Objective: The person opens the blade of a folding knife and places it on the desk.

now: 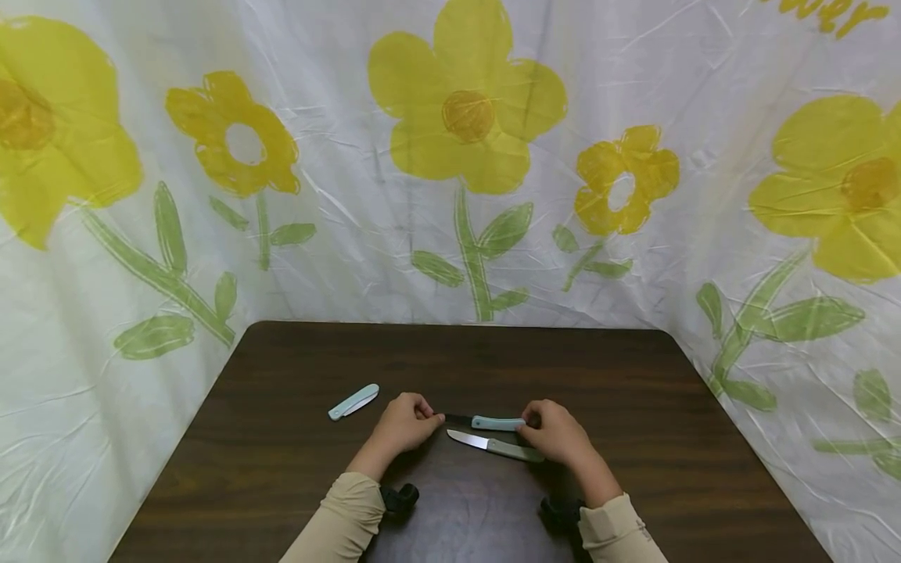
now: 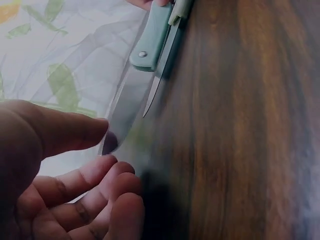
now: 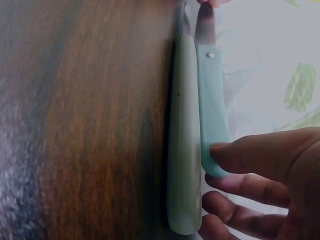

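Nearest, a grey-green knife (image 1: 496, 446) lies unfolded, just beside the unfolded blue knife (image 1: 495, 423), at its five o'clock. At nine o'clock the left hand (image 1: 406, 422) pinches the blade tip between thumb and forefinger, the other fingers loosely bent; at three, the right hand (image 1: 556, 430) pinches the handle's end likewise. The step seems to be steadying the blue knife; the next move calls for fingertips clear of the edge. Farther off, around nine o'clock, lies a folded knife (image 1: 355, 401).
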Available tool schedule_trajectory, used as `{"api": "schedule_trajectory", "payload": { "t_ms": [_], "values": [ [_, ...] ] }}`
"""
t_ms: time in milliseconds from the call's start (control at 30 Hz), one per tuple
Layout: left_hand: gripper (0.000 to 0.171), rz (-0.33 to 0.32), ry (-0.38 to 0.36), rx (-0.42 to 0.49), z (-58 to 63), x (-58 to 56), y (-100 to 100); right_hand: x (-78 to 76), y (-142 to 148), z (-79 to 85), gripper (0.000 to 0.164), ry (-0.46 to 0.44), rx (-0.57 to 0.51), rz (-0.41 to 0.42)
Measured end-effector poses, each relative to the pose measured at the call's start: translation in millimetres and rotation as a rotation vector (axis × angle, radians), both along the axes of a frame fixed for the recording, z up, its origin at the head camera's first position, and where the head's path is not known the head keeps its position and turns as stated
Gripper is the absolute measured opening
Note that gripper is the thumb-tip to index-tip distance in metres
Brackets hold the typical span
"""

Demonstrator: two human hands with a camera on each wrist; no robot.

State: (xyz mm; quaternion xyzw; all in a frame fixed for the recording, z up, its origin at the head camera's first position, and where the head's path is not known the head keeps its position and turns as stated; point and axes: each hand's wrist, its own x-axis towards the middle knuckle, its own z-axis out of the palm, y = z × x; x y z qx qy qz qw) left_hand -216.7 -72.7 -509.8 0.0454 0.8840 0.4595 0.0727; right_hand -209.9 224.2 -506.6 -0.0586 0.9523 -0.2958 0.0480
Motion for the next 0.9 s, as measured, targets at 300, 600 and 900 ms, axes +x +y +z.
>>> {"api": "schedule_trajectory", "payload": {
  "t_ms": [300,600,900],
  "values": [
    [0.019,-0.040,0.085,-0.019,7.9,1.4,-25.0,0.7,2.7,4.2,0.010,0.003,0.017,-0.047],
    [0.015,-0.035,0.197,-0.041,12.6,-12.2,-78.8,-1.8,-1.4,7.2,0.010,0.028,-0.039,-0.033],
    [0.034,-0.015,0.218,-0.303,5.8,-22.9,-111.3,-9.6,-39.5,14.8,0.012,0.062,-0.240,0.048]
  ]
}}
